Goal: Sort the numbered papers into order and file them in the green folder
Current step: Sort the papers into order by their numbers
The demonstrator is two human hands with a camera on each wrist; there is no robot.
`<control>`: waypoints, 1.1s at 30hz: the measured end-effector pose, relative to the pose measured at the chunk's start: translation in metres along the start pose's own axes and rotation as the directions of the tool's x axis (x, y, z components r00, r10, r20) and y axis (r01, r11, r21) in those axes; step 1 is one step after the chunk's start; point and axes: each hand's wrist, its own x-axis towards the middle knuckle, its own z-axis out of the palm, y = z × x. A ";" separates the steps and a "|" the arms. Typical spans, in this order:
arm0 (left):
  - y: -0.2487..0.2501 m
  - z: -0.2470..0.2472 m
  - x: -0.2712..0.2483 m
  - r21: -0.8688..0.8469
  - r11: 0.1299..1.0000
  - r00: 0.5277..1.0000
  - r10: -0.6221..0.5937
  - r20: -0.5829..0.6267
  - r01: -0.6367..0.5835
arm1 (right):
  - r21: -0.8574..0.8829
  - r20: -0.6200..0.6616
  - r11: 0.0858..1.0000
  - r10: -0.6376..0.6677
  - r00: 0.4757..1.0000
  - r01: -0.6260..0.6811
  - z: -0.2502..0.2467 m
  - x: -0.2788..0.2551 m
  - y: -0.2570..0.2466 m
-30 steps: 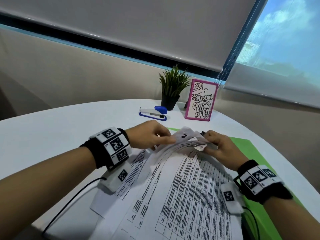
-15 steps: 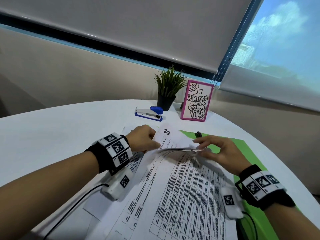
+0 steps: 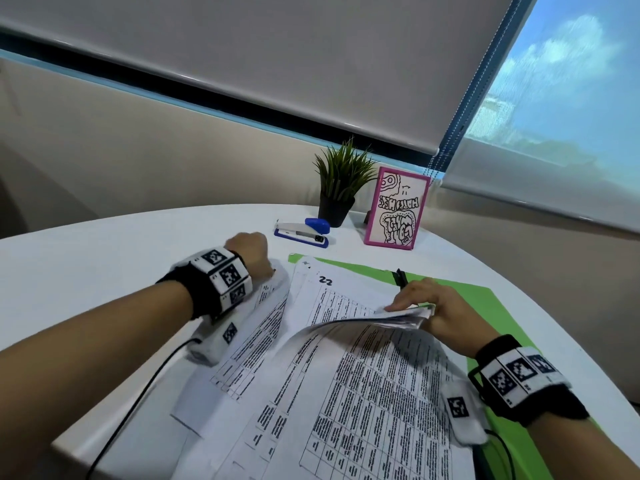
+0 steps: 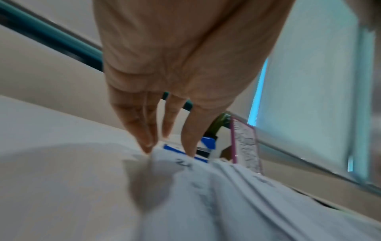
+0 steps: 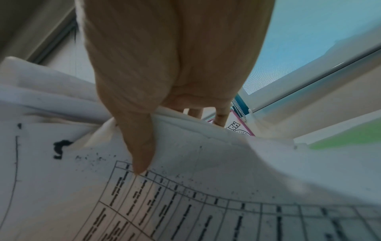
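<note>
Printed, numbered sheets cover the table in the head view. My right hand (image 3: 427, 308) grips the far end of a curled-up bundle of papers (image 3: 374, 318), thumb (image 5: 140, 146) under it and fingers on top. Under the lifted bundle lies a page marked 22 (image 3: 332, 296). The green folder (image 3: 467, 299) lies flat beneath the papers and sticks out on the right. My left hand (image 3: 251, 252) is at the far end of the left pile (image 3: 249, 341). Its straight fingers (image 4: 144, 133) touch the far edge of the top sheet (image 4: 179, 164).
A blue and white stapler (image 3: 301, 232), a small potted plant (image 3: 341, 188) and a pink-framed card (image 3: 398, 213) stand at the back of the white table (image 3: 104, 254). A black pen-like object (image 3: 400, 277) lies on the folder beyond my right hand. A cable runs from my left wrist.
My left hand drew one sheet off the bundle and carried it left onto the left pile. The right hand kept the bundle raised, and page 22 came into view.
</note>
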 end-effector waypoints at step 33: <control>-0.007 -0.022 -0.009 -0.143 0.903 0.891 0.356 -0.280 -0.406 | 0.165 0.049 0.984 0.053 0.997 -0.060 0.001 0.001 -0.010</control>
